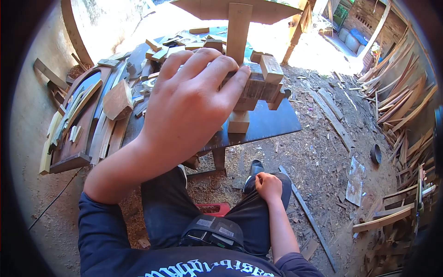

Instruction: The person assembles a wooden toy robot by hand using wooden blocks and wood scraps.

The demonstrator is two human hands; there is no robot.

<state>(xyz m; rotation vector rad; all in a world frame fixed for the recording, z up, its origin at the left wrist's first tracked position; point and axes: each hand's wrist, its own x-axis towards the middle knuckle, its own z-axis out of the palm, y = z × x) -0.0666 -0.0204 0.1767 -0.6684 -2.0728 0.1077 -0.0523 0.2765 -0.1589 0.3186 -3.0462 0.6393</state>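
My left hand (189,92) reaches over a dark, worn wooden block (254,87) on the blue-topped table. Its thumb lies against the block and its fingers curl over the far side, where their tips are hidden. A flat upright wooden post (238,32) rises just behind the hand, with a wide curved board (267,13) across its top. Pale wood pieces (271,69) sit at the block's right end, and another small block (238,122) stands below it. My right hand (268,186) rests on my right knee, its fingers curled in, with nothing visible in them.
Wood offcuts (198,39) are heaped at the back of the table (272,122). Curved boards and a chunky block (117,100) lie to the left. Wood strips (401,101) lean along the right wall. A long metal-looking bar (309,217) lies on the littered floor.
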